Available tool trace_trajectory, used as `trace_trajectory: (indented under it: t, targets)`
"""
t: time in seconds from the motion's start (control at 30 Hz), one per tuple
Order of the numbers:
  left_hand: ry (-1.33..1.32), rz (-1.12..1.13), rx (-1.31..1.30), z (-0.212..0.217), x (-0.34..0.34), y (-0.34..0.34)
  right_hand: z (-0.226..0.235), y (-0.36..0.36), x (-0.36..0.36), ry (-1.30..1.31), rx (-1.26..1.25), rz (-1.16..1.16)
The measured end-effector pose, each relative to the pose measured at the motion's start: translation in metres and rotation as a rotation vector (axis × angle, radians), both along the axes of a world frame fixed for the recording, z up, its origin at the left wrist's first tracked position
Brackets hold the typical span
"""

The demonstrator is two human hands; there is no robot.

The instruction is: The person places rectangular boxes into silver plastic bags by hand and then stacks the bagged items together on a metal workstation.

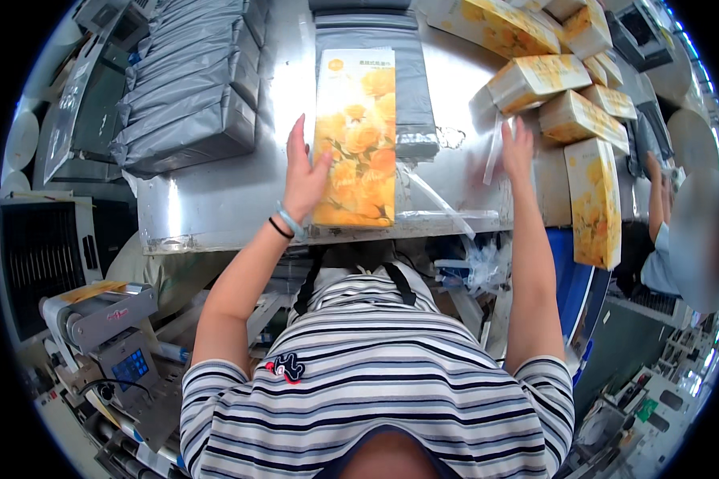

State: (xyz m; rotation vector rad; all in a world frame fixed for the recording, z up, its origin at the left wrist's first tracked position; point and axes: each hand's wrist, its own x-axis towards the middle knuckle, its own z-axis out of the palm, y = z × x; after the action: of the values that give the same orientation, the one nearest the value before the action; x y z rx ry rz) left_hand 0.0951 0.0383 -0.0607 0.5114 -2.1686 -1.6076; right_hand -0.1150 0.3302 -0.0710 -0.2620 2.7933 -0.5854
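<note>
A long yellow flower-printed pack (355,144) lies upright in the picture in front of me, partly over a stack of flat grey plastic bags (414,88). My left hand (305,177) rests against the left side of this pack, fingers stretched out and the thumb at its edge. Off to the right, my right hand (518,150) is raised with its fingers extended and holds nothing that I can see. A narrow clear strip (494,153) runs just left of those fingers; whether they touch it I cannot tell.
Filled grey bags (196,128) stand in a row at the left of the metal table (168,211). More flower-printed packs (583,116) pile up at the right, one (593,203) near a blue-sided chute. Crumpled clear plastic (483,263) hangs below the edge. Another person (663,247) works at far right.
</note>
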Motion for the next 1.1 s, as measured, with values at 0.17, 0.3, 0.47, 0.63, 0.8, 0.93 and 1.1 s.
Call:
trace_trajectory:
  t: [0.17,0.3,0.47,0.63,0.8,0.93,1.1]
  targets:
    - [0.080,-0.007,0.064,0.003,-0.011,0.002,-0.023,0.017,0.178,0.291,-0.092,0.623]
    - [0.103,-0.085,0.265,0.002,-0.007,0.004,-0.056,0.165,0.282,-0.773,0.568,0.613]
    - [0.146,-0.066,0.270,-0.006,-0.006,0.006,0.067,0.071,0.197,-0.399,0.062,0.680]
    - [0.142,-0.121,0.306,0.005,-0.012,0.007,0.005,0.005,0.016,0.414,-0.348,0.346]
    - [0.085,-0.101,0.257,0.000,-0.007,0.004,-0.037,0.006,0.073,0.348,-0.168,0.442]
    - [0.131,-0.105,0.385,0.003,-0.001,0.006,0.006,0.102,0.232,-0.419,0.329,0.673]
    - [0.143,-0.110,0.532,-0.004,0.000,0.011,0.054,0.091,0.172,-0.330,0.253,0.669]
